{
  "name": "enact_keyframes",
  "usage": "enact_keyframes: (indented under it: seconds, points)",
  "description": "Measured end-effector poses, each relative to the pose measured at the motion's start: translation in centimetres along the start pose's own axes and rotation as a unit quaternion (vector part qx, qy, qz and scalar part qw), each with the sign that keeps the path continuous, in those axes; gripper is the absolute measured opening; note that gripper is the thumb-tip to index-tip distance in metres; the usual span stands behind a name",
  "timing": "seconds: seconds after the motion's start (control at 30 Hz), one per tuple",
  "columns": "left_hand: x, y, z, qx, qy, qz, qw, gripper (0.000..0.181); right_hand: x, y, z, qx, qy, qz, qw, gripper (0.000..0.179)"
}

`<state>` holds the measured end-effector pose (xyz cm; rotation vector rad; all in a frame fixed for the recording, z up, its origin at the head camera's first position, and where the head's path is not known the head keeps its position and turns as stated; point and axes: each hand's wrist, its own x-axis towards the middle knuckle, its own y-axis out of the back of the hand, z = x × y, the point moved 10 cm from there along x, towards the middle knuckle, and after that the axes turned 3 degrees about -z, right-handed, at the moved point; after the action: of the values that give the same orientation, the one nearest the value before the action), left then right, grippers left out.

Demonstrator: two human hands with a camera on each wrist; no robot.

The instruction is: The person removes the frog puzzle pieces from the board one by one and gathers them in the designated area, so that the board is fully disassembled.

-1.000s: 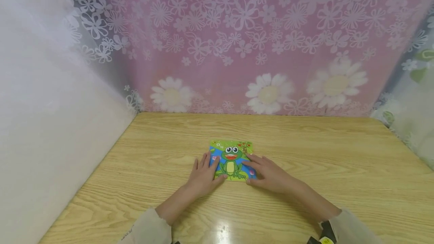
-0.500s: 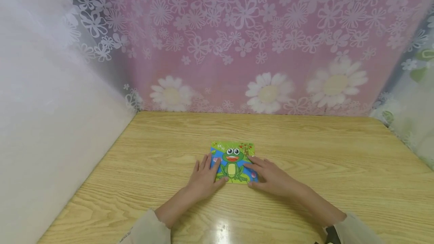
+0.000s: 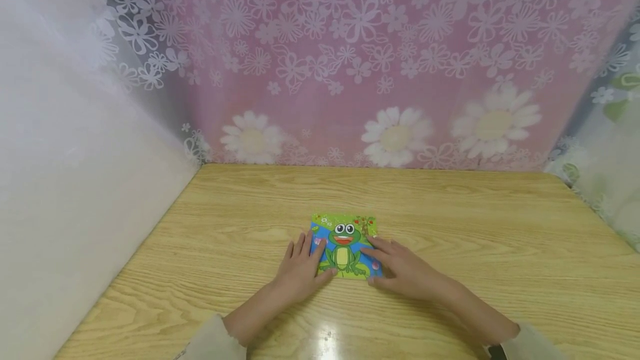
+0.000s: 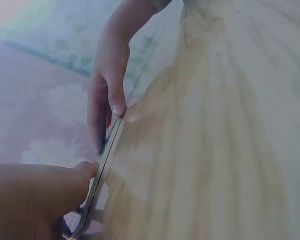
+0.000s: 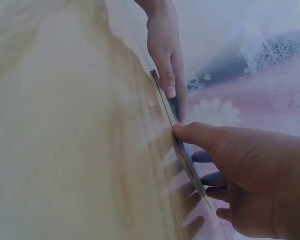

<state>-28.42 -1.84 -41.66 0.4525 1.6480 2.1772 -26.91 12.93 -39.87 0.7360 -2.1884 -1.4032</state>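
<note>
Frog-picture board (image 3: 343, 257) on the wood-grain bench (image 3: 450, 204), left hand (image 3: 299, 272) wide, fingers spread at its left edge, right hand (image 3: 406, 271) wide, extended fingers touching its right side, pink floral backdrop (image 3: 320, 60) far.

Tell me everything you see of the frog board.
The frog board is thin and roughly rectangular, possibly wood or card, with a line along its edge. Its top shows a smiling green frog, blue background and a tree. It lies flat on the table, the left hand touching its left side, the right hand its right.
</note>
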Motion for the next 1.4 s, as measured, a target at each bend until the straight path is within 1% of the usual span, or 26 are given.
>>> enact_keyframes:
  seconds: [0.23,0.4,0.53,0.63,0.73,0.83,0.97,1.07,1.13,1.2,1.27,1.4]
  points:
    - [-0.4,0.0,0.3,0.012,-0.002,-0.008,0.9999,0.071,-0.5,-0.3,-0.3,-0.011,-0.009,-0.011,0.9998,0.066]
    - [-0.6,0.1,0.4,0.014,-0.002,-0.017,0.9998,0.07,-0.8,-0.3,-0.7,-0.018,-0.004,-0.014,0.9997,0.067]
    - [-0.4,-0.1,0.1,0.023,0.0,-0.026,0.9994,0.07,-0.8,-0.2,-0.9,-0.024,0.002,-0.015,0.9996,0.066]
    - [-0.1,0.3,-0.3,0.018,0.0,-0.028,0.9994,0.07,-0.6,0.0,-1.0,-0.021,0.001,-0.018,0.9996,0.065]
    - [0.4,1.2,-0.9,0.009,-0.002,-0.025,0.9996,0.072,-0.1,0.4,-1.2,-0.01,-0.001,-0.022,0.9997,0.062]
    - [0.9,1.7,-1.7,0.004,0.004,-0.03,0.9995,0.079,0.9,0.8,-1.6,0.001,0.007,-0.026,0.9996,0.056]
    - [1.5,1.6,-2.8,-0.007,0.027,-0.051,0.9983,0.086,3.1,0.8,-1.8,0.039,0.013,-0.04,0.9984,0.05]
    - [1.5,1.3,-3.1,-0.011,0.042,-0.069,0.9966,0.087,5.1,0.8,-1.6,0.072,0.012,-0.044,0.9964,0.045]
    - [1.4,1.3,-3.2,-0.013,0.053,-0.081,0.9953,0.088,6.4,0.9,-1.4,0.087,0.009,-0.038,0.9954,0.043]
    - [1.4,1.2,-3.2,-0.02,0.06,-0.089,0.9941,0.088,7.7,1.0,-1.2,0.092,0.006,-0.031,0.9952,0.04]
    - [1.4,1.2,-3.2,-0.023,0.064,-0.093,0.9934,0.088,8.8,1.0,-0.8,0.095,-0.01,-0.026,0.9951,0.038]
    - [1.4,1.1,-3.3,-0.015,0.063,-0.095,0.9934,0.088,10.7,0.6,-0.1,0.075,-0.037,-0.022,0.9963,0.032]
